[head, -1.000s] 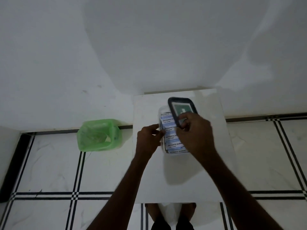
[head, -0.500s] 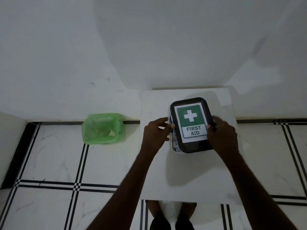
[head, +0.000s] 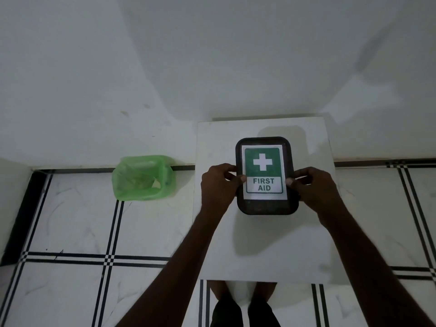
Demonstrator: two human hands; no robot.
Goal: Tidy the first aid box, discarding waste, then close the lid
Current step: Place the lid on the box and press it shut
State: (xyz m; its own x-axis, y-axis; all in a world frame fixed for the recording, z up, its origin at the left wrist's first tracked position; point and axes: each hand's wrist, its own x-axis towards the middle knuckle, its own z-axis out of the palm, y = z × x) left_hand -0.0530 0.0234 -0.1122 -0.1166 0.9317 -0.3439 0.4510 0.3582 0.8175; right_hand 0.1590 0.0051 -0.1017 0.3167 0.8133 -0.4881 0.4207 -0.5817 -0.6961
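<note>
Your left hand [head: 218, 185] and right hand [head: 315, 186] both clamp the lid [head: 265, 175], fingers curled round its edges. Press evenly between them till it seats on the box.

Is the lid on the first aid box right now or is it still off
On. The lid lies flat over the box, hiding the contents, both hands pressing its sides. Whether it is latched, cannot tell.

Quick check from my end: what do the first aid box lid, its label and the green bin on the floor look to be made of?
Lid: dark, probably plastic, judging by its moulded rounded corners and raised rim with a dull sheen. Label: likely printed paper, flat and matte white with a green cross. Green bin: seems lined with thin translucent plastic film, wrinkled and glossy; the bin's own material is hidden under it.
</note>
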